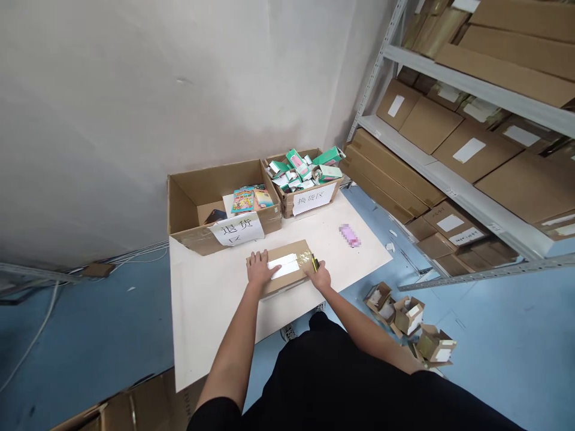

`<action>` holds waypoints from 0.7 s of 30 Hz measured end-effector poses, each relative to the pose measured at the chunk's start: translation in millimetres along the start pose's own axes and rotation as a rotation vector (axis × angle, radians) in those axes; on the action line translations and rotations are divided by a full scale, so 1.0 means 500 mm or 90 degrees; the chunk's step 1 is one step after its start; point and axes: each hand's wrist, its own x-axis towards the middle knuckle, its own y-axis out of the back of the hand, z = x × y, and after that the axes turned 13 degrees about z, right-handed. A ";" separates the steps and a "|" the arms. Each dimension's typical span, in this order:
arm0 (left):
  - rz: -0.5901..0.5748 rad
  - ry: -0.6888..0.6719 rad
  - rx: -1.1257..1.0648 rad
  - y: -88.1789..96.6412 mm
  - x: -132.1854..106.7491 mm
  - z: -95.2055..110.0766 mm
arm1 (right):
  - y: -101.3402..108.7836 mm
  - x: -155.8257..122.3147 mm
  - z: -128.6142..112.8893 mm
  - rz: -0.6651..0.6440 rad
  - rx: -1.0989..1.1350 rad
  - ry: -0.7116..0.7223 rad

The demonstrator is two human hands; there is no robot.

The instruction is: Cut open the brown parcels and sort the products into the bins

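Note:
A closed cardboard box (pixel 275 286) with a white label (pixel 284 267) lies on the white table near its front edge. Clear tape shows at its right end. My left hand (pixel 259 268) presses on the box's left part, fingers spread, thumb by the label. In my right hand (pixel 320 276) is a yellow-and-black utility knife (pixel 315 262), gripped at the right end of the box beside the tape. Whether its blade is out is too small to see.
Behind stand a large open carton (pixel 184 239) holding booklets and a smaller carton (pixel 287 206) full of green-and-white boxes. A blurred pink item (pixel 349 235) lies on the table (pixel 211 317). Opened boxes (pixel 408 317) lie on the floor; a loaded shelf rack (pixel 422 157) stands right.

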 end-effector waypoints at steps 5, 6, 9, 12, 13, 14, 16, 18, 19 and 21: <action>-0.019 0.077 -0.001 -0.038 -0.078 0.066 | 0.016 0.138 -0.084 0.073 0.025 -0.046; -0.020 0.076 -0.021 -0.049 -0.099 0.091 | 0.024 0.167 -0.095 0.072 0.049 -0.061; 0.013 0.135 -0.048 -0.078 -0.145 0.161 | 0.041 0.223 -0.104 0.030 0.135 -0.092; 0.011 0.185 -0.056 -0.092 -0.159 0.198 | 0.043 0.221 -0.087 -0.004 0.185 -0.097; 0.010 0.193 -0.061 -0.094 -0.159 0.202 | 0.040 0.210 -0.078 -0.006 0.196 -0.094; 0.010 0.197 -0.066 -0.094 -0.158 0.201 | 0.036 0.196 -0.068 -0.007 0.209 -0.091; 0.010 0.196 -0.079 -0.093 -0.155 0.195 | 0.024 0.165 -0.047 -0.006 0.236 -0.087; 0.000 0.190 -0.101 -0.090 -0.153 0.185 | 0.009 0.136 -0.024 -0.004 0.256 -0.087; -0.010 0.188 -0.117 -0.087 -0.151 0.181 | 0.001 0.123 -0.013 -0.003 0.264 -0.084; -0.040 0.191 -0.155 -0.080 -0.148 0.174 | -0.015 0.105 0.009 0.002 0.274 -0.068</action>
